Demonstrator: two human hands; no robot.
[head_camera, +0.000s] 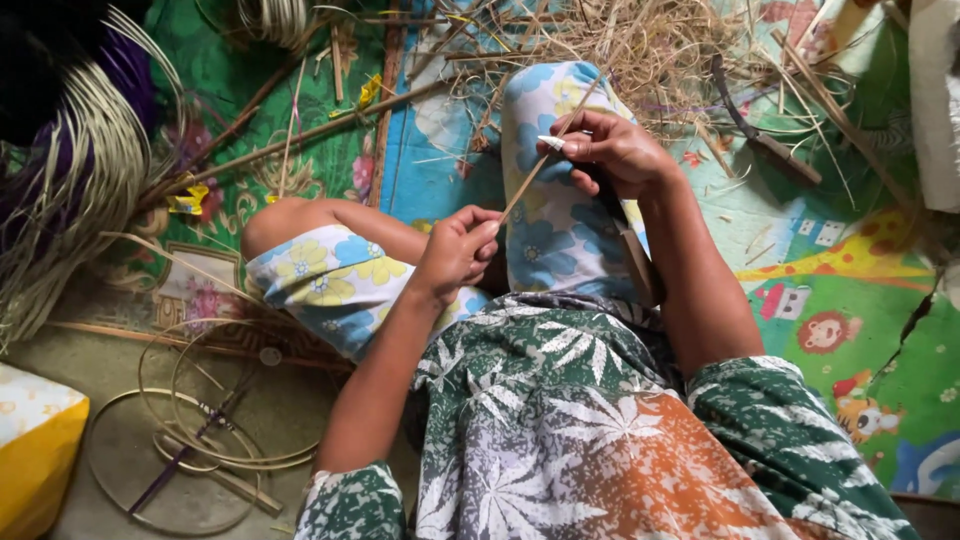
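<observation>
person sits on the floor w/ legs out, working a thin bamboo strip (530, 170) held slanting above the raised knee (560, 130). left hand (455, 250) has its grip closed on the strip's lower end, fingers curled tight round it. right hand (610, 150) pinches the strip higher up, grip clamped on it w/ thumb & fingers; something pale shows at the fingertips, maybe a small blade, can't tell. a long dark tool (635, 265) lies against the thigh under the right forearm. step in hand looks like shaving or splitting the strip thinner. next move prob calls for a firm hold at the low end & steady, even pressure up top so the strip doesn't snap. around: pile of dry shavings (640, 40) past the knee, bundle of pale strips (70, 200) far left, wound hoops (200, 440) on the floor, patterned mat (850, 290) beneath.
</observation>
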